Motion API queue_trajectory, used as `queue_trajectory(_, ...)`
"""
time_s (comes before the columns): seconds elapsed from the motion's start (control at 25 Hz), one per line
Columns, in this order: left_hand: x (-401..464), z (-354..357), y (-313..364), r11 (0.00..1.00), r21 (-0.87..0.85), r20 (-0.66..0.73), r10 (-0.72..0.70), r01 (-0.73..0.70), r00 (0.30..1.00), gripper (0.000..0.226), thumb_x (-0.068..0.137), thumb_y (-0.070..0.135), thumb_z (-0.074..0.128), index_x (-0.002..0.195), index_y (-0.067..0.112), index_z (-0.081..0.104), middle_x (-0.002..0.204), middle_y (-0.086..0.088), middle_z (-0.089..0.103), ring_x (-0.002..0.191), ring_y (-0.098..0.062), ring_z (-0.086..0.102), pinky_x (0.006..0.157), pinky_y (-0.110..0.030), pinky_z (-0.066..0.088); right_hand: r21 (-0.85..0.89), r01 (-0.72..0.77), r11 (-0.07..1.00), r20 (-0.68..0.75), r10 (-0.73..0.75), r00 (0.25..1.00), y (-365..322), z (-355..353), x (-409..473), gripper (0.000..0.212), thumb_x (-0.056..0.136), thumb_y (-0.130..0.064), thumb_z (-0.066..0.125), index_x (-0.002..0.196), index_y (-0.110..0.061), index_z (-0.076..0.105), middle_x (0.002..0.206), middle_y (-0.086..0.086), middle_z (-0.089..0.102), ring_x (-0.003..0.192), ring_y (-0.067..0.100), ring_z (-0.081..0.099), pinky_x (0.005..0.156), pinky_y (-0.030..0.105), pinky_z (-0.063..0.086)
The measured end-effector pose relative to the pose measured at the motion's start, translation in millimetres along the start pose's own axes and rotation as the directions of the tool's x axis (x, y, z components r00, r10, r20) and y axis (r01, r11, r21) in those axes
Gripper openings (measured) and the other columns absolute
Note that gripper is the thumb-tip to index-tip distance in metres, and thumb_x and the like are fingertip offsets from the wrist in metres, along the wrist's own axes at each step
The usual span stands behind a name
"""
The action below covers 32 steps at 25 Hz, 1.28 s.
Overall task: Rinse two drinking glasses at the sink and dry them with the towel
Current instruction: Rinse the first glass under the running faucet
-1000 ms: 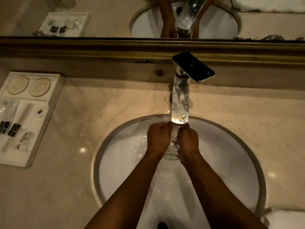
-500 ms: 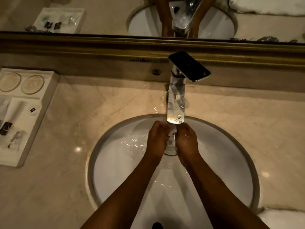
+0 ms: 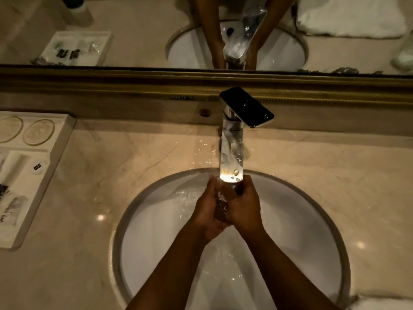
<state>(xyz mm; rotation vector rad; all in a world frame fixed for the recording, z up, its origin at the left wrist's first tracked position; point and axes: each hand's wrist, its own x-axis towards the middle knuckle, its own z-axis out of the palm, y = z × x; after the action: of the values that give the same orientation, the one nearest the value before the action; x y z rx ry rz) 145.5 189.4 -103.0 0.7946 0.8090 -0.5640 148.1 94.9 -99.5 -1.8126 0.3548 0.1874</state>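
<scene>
Hands: we saw our left hand [image 3: 206, 208] and right hand [image 3: 244, 205] pressed close together under the tap, fingers curled round a drinking glass [image 3: 221, 203] held between them.
Grip: both hands wrapped the glass from either side, so that only a narrow strip of it showed in the gap between our palms; we could not tell which way up it was.
Glass: it sat right below the spout, over the far half of the basin, with wet glints on its surface.
Water: we could see ripples and splashes in the bowl to the left of our hands.
Faucet: a chrome faucet [image 3: 231, 157] stood at the back edge of the sink, its flat dark lever [image 3: 247, 107] angled toward the right.
Sink: the round white sink [image 3: 312, 238] was set into a marble counter [image 3: 89, 209], and droplets lay on the stone just beside the faucet base.
Towel: a white towel [image 3: 380, 304] showed at the counter's near right corner, well apart from our hands.
Tray: a white amenity tray [image 3: 55, 162] with two round coasters and small packets lay on the left of the counter.
Mirror: the gold-framed mirror [image 3: 134, 30] behind the faucet reflected our forearms, the basin and another towel.
</scene>
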Motion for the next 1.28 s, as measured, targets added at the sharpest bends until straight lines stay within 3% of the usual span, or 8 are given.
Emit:
queue_trajectory(0.16,-6.9,-4.2,-10.1,0.996,0.012,0.038,-0.087,0.086,0.996,0.068,0.101,0.062,0.036,0.099,0.005,0.071,0.078,-0.019,0.069,0.056,-0.030,0.063,0.046,-0.025,0.047,0.127,-0.274,0.953,-0.029,0.280,0.960,-3.2,-4.9,16.7,0.043,0.102,-0.026,0.053,0.064,-0.014,0.068,0.061,0.003,0.072,0.057,0.009,0.067,0.058,0.029,0.048)
queue_trajectory(0.28,-8.3,-11.4,-12.4,0.989,0.143,0.028,-0.043,0.039,0.999,0.032,0.098,0.038,0.056,0.116,0.013,0.066,0.092,-0.013,0.072,0.068,-0.025,0.069,0.057,-0.038,0.058,-0.028,-0.266,0.964,-0.144,0.259,0.955,0.9,1.0,21.1,0.056,0.108,-0.033,0.038,0.073,0.000,0.066,0.073,0.019,0.069,0.070,0.028,0.066,0.068,0.040,0.050)
queue_trajectory(0.4,-6.7,-13.6,-9.3,0.942,0.335,-0.067,0.061,-0.035,0.996,0.037,0.099,0.017,0.058,0.135,0.028,0.057,0.111,-0.011,0.073,0.089,-0.026,0.075,0.079,-0.055,0.063,-0.206,-0.245,0.947,-0.175,0.210,0.962,3.2,9.5,17.4,0.055,0.108,-0.035,0.032,0.072,-0.007,0.063,0.076,0.016,0.069,0.073,0.029,0.065,0.071,0.035,0.048)
queue_trajectory(0.72,-2.9,-9.9,-2.1,0.862,0.439,-0.335,0.418,-0.252,0.845,0.020,0.102,0.023,0.057,0.115,0.021,0.073,0.112,-0.012,0.075,0.090,-0.032,0.076,0.055,-0.037,0.063,0.141,-0.273,0.951,0.264,0.230,0.937,6.6,1.0,-2.9,0.015,0.098,-0.012,0.059,0.110,-0.006,0.065,0.098,0.008,0.072,0.078,0.012,0.070,0.061,0.015,0.053)
queue_trajectory(0.92,4.5,-1.8,3.6,0.916,0.396,-0.343,0.214,-0.066,0.915,0.024,0.097,0.024,0.051,0.087,0.008,0.066,0.077,-0.015,0.063,0.043,-0.016,0.045,0.038,-0.019,0.027,0.111,-0.052,0.992,0.305,0.015,0.952,13.5,-13.4,-8.2,0.010,0.091,-0.014,0.071,0.100,-0.010,0.070,0.087,0.000,0.076,0.080,0.011,0.074,0.070,0.022,0.058)
queue_trajectory(1.08,3.2,-14.2,12.3,0.916,0.396,-0.211,0.028,0.059,0.977,0.031,0.100,0.029,0.040,0.082,0.012,0.058,0.059,-0.005,0.054,0.037,-0.012,0.040,0.035,-0.015,0.024,-0.030,0.040,0.999,0.431,-0.023,0.902,14.4,-25.1,-8.9,0.023,0.080,-0.009,0.081,0.099,-0.020,0.072,0.091,-0.003,0.077,0.086,0.007,0.074,0.073,0.018,0.056)
queue_trajectory(1.2,-4.3,-10.6,15.0,0.898,0.440,-0.098,0.020,0.026,0.995,0.033,0.100,0.039,0.046,0.088,0.015,0.066,0.072,-0.006,0.070,0.054,-0.019,0.064,0.043,-0.021,0.041,0.120,-0.060,0.991,0.304,0.021,0.953,6.5,-22.5,-12.3,0.010,0.096,-0.009,0.064,0.089,-0.012,0.070,0.079,-0.002,0.076,0.074,0.005,0.074,0.064,0.015,0.054)
queue_trajectory(1.28,-6.7,-1.3,2.8,0.885,0.453,-0.089,0.166,-0.109,0.982,0.029,0.099,0.039,0.054,0.103,0.015,0.070,0.093,-0.010,0.078,0.074,-0.026,0.075,0.057,-0.030,0.054,0.049,-0.082,0.995,0.061,0.079,0.995,1.8,-13.5,-8.7,0.030,0.105,-0.022,0.049,0.082,-0.017,0.069,0.076,-0.003,0.074,0.069,0.005,0.072,0.059,0.015,0.052)
